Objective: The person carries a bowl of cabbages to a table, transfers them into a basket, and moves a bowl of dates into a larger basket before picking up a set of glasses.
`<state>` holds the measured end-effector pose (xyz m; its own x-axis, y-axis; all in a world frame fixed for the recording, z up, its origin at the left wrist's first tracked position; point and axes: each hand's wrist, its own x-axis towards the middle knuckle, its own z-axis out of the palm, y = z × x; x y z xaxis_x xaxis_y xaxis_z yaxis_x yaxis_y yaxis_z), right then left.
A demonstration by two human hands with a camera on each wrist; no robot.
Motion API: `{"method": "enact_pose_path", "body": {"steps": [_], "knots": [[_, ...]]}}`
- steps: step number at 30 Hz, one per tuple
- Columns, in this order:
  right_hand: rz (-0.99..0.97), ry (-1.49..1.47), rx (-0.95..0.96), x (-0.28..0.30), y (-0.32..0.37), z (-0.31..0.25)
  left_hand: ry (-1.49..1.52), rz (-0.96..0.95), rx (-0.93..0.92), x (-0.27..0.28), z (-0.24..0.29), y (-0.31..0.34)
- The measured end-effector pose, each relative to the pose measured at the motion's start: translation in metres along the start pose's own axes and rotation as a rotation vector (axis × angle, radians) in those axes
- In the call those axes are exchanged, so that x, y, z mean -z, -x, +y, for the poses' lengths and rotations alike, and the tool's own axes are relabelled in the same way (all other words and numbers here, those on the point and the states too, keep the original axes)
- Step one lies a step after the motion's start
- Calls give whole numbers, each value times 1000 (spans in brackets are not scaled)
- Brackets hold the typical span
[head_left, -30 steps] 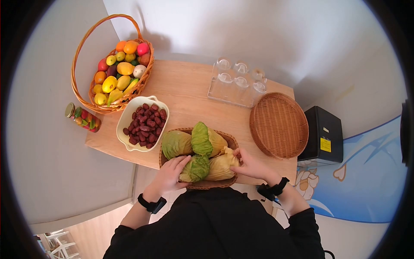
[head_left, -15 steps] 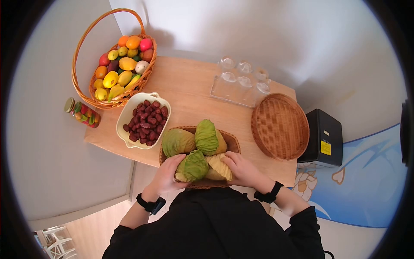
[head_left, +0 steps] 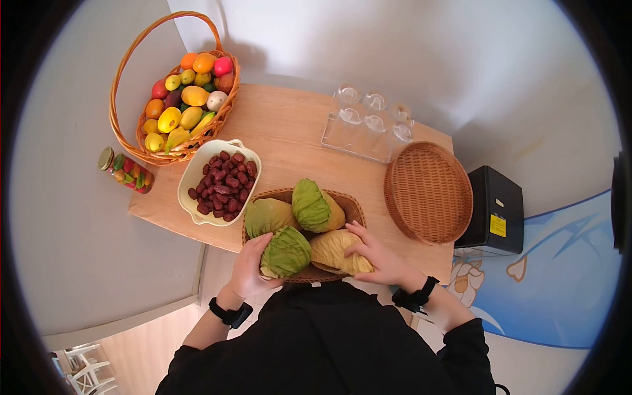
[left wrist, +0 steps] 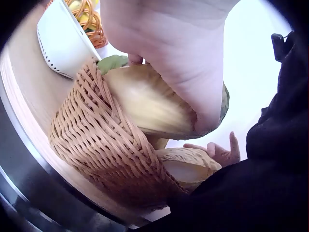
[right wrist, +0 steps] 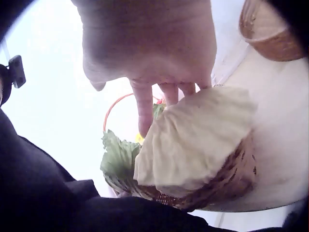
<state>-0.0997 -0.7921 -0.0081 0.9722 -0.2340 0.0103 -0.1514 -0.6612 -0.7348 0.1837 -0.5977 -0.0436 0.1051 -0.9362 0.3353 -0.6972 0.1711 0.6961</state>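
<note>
Several heads of cabbage sit in a woven basket [head_left: 361,214] at the table's front edge. My left hand [head_left: 247,266] grips a green leafy cabbage [head_left: 287,252] by its near left side; in the left wrist view its pale base tilts up over the basket rim. My right hand [head_left: 385,260] holds a pale yellow cabbage [head_left: 332,250] from the right, fingers over its far side. Behind these lie another green cabbage [head_left: 313,207] and a duller green one [head_left: 268,217].
A cream basin [head_left: 189,191] of red dates stands left of the cabbages. Farther back are a handled fruit basket [head_left: 227,108], a jar [head_left: 130,174] and upturned glasses on a rack [head_left: 355,151]. A round wicker tray [head_left: 428,191] lies right, beside a black box [head_left: 490,207].
The pale yellow cabbage has turned under my right hand, its ruffled end now lower right. The green cabbage in my left hand has tilted and moved slightly left and back.
</note>
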Motion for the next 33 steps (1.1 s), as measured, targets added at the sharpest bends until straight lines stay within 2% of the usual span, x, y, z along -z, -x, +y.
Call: {"method": "enact_pose_path", "body": {"steps": [2, 4, 5, 7, 8, 10, 11, 13, 16, 23, 28, 33], "knots": [[-3, -63, -14, -1, 2, 14, -11, -6, -21, 0, 1, -2], [18, -372, -71, -2, 1, 23, -22, -13, -44, -1, 2, -2], [20, -372, -72, -4, 2, 25, -35, -6, -68, -2, 1, -2], [201, -286, -367, -3, -5, 9, -49, 3, -93, -3, 0, -3], [201, -286, -367, 0, -5, 4, -59, -1, -97, -3, -1, -3], [84, 137, -331, 5, -6, -5, -70, -5, -99, -2, -1, -3], [83, 136, -331, 6, -8, -9, -74, -6, -99, -2, -1, -3], [-107, 211, -361, 8, -13, -19, -76, -10, -100, -3, -1, -4], [-151, 232, -378, 6, -15, -31, -83, -18, -95, -3, -1, -4], [-80, 200, -273, -8, -21, -27, -92, -5, -97, -3, 0, -5], [46, 283, -42, -6, -28, -27, -98, 1, -98, -3, 1, -4], [-9, 399, -63, -5, -23, -9, -55, 24, -159, -8, -4, -3]]}}
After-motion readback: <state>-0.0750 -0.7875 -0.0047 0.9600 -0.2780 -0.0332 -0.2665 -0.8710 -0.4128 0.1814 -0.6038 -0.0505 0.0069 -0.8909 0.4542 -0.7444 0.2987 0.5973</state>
